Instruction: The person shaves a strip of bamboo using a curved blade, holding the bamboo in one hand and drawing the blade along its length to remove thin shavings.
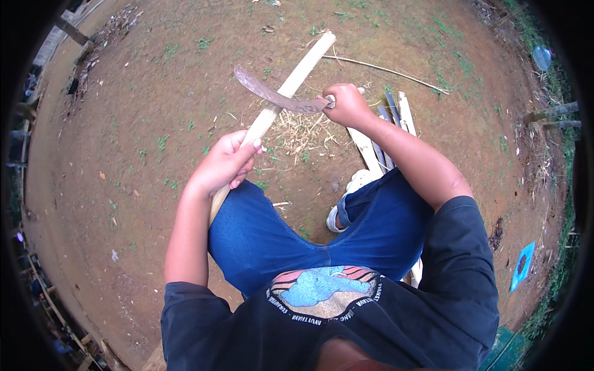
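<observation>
My left hand [230, 162] is closed around a long pale strip of split wood or bamboo [308, 64]. The strip slants from beside my left thigh up and away to the right. In my right hand [348, 106] is the handle of a machete with a curved, dark, stained blade [266, 91]. The blade lies across the strip, beyond my left hand, its tip pointing up and left. From this view I cannot tell whether the edge bites into the wood.
Thin shavings [304, 131] litter the dirt between my knees and the strip. Several pale and dark slats [366, 150] lie under my right forearm, near my shoe [336, 220]. A thin stick [390, 69] rests farther off. A blue sheet [523, 266] lies at right.
</observation>
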A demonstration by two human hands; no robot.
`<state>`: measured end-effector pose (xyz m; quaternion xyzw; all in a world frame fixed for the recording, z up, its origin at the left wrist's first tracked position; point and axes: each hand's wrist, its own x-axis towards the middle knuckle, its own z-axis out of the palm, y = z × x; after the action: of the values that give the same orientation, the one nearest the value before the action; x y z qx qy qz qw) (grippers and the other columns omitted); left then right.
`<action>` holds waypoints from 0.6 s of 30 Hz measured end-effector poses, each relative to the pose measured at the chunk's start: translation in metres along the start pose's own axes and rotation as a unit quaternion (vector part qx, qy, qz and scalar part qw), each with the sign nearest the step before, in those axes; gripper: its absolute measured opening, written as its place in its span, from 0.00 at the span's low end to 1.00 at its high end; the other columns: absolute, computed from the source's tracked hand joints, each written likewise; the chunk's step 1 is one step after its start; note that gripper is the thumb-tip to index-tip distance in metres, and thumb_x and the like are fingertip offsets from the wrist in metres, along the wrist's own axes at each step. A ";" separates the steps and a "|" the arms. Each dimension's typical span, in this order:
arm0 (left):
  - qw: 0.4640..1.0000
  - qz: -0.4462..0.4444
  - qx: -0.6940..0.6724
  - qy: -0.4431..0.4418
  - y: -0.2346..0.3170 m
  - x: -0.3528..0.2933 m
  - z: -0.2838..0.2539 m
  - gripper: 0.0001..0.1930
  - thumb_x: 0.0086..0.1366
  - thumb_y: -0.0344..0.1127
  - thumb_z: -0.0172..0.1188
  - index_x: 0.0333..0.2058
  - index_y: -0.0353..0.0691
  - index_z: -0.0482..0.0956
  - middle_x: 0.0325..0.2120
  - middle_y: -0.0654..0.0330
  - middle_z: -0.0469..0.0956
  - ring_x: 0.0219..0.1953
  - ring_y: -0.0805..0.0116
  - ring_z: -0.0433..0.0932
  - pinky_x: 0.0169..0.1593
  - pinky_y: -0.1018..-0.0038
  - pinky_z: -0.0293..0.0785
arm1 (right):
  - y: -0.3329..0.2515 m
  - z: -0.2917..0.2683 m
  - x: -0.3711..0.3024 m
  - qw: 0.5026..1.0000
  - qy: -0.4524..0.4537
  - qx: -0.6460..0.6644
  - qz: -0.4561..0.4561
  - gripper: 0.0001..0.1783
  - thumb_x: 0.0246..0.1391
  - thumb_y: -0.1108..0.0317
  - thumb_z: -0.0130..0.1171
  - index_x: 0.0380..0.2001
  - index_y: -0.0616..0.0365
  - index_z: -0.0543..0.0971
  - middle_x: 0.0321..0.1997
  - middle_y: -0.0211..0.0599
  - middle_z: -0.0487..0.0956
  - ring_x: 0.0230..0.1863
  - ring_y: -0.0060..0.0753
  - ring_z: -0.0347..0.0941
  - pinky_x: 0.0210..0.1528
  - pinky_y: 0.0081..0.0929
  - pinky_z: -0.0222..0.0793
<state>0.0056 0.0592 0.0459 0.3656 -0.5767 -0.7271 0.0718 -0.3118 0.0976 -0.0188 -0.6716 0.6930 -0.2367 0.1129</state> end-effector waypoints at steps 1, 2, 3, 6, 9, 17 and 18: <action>1.000 0.000 0.006 -0.001 0.000 -0.001 0.000 0.11 0.75 0.41 0.50 0.34 0.42 0.70 0.11 0.73 0.61 0.07 0.84 0.55 0.11 0.83 0.52 | 0.001 -0.004 0.001 1.000 -0.009 -0.003 -0.005 0.14 0.52 0.59 0.61 0.26 0.60 0.83 0.28 0.51 0.81 0.37 0.54 0.79 0.45 0.45 0.74; 1.000 -0.003 0.019 -0.004 0.001 -0.001 0.001 0.11 0.75 0.41 0.50 0.34 0.42 0.69 0.11 0.73 0.61 0.08 0.84 0.55 0.11 0.82 0.52 | 0.008 -0.005 0.005 1.000 -0.010 -0.021 -0.008 0.13 0.51 0.59 0.61 0.27 0.60 0.83 0.29 0.51 0.81 0.37 0.54 0.79 0.45 0.45 0.74; 0.999 -0.007 0.029 -0.011 0.001 0.002 0.004 0.11 0.74 0.41 0.50 0.34 0.42 0.69 0.11 0.73 0.61 0.08 0.84 0.55 0.11 0.82 0.52 | 0.021 -0.007 0.011 0.999 -0.013 -0.042 -0.008 0.13 0.51 0.60 0.60 0.28 0.59 0.84 0.29 0.51 0.82 0.36 0.53 0.80 0.45 0.45 0.74; 0.999 -0.010 0.022 -0.026 0.001 0.006 -0.001 0.11 0.74 0.40 0.51 0.33 0.42 0.69 0.11 0.72 0.61 0.08 0.84 0.56 0.11 0.82 0.52 | 0.060 -0.025 0.024 0.980 0.031 -0.015 0.194 0.12 0.49 0.62 0.59 0.30 0.58 0.84 0.29 0.49 0.82 0.35 0.51 0.81 0.44 0.43 0.76; 0.998 -0.026 0.036 -0.036 0.003 0.000 0.000 0.11 0.74 0.41 0.51 0.33 0.42 0.68 0.11 0.72 0.60 0.08 0.84 0.56 0.11 0.82 0.53 | 0.081 -0.051 0.019 0.978 0.059 -0.075 0.187 0.12 0.49 0.61 0.62 0.30 0.58 0.84 0.30 0.49 0.83 0.35 0.50 0.81 0.44 0.42 0.76; 0.999 -0.015 0.042 -0.013 0.001 0.003 0.005 0.11 0.74 0.41 0.50 0.34 0.42 0.69 0.12 0.72 0.60 0.08 0.84 0.56 0.12 0.82 0.53 | 0.016 -0.001 -0.006 0.998 -0.049 -0.023 -0.022 0.08 0.45 0.65 0.65 0.28 0.57 0.84 0.32 0.49 0.83 0.39 0.50 0.80 0.48 0.41 0.74; 0.998 -0.016 0.058 -0.004 0.001 0.004 0.010 0.11 0.74 0.41 0.50 0.34 0.42 0.69 0.12 0.72 0.60 0.09 0.84 0.56 0.12 0.82 0.53 | 0.026 -0.008 0.005 0.997 -0.046 -0.047 -0.045 0.08 0.43 0.65 0.65 0.27 0.57 0.84 0.32 0.48 0.83 0.39 0.50 0.80 0.48 0.41 0.74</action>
<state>-0.0039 0.0648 0.0462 0.3754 -0.6120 -0.6951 0.0366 -0.3389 0.0937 -0.0239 -0.7169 0.6664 -0.1771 0.1024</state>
